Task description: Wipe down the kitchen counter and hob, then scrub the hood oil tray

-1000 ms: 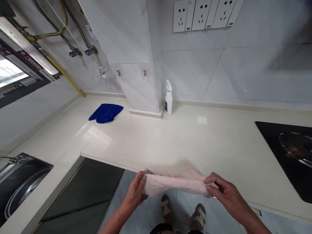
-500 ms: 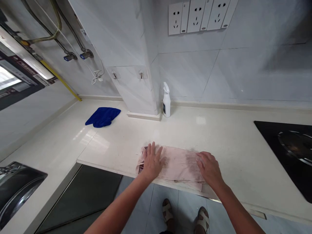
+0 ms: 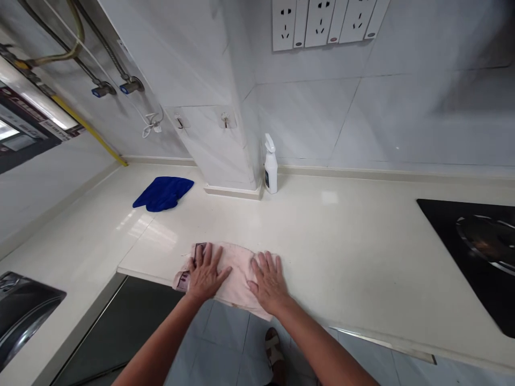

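A pale pink towel (image 3: 237,271) with a dark patterned band at its left end lies on the white countertop (image 3: 341,241), its near edge hanging a little over the front. My left hand (image 3: 206,272) rests flat on the towel's left part, fingers spread. On its right part lies my right hand (image 3: 269,281), palm down with the fingers stretched out. Both hands press on the cloth rather than grasp it.
A blue cloth (image 3: 163,193) lies at the back left. Against the wall column stands a white spray bottle (image 3: 271,169). A black cooktop (image 3: 475,252) is at the right, a metal sink (image 3: 28,305) at the left. Sockets (image 3: 322,21) are on the wall.
Both hands and the towel have slid left along the counter. The right hand is now flat on the towel, where before its fingers curled at the right end. The view has shifted slightly.
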